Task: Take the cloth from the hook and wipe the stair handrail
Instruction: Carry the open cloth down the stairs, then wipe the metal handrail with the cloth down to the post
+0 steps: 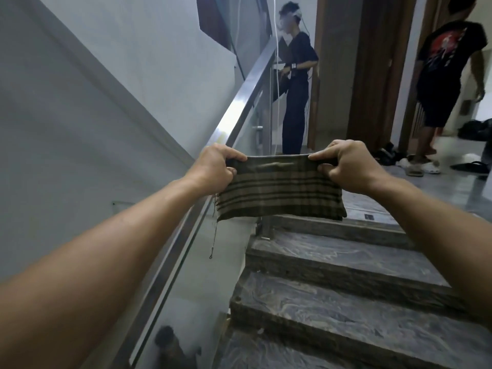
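Beside handrail [247, 91], both hands stretch the striped cloth [279, 191].

Person's body, head view: two bare forearms, no sleeves visible to frame edge. Bare left hand [217, 166], bare right hand [343, 166]: no gloves, rings, watch or wristbands. Fingers w/ short nails. Rest of body out of frame.

I see a brown cloth [279, 191] crossed by dark stripes in a plaid, a silvery metal handrail [249, 93], grey marbled stair treads [346, 304], pale grey walls [80, 102], and a brown wooden door frame [370, 62]
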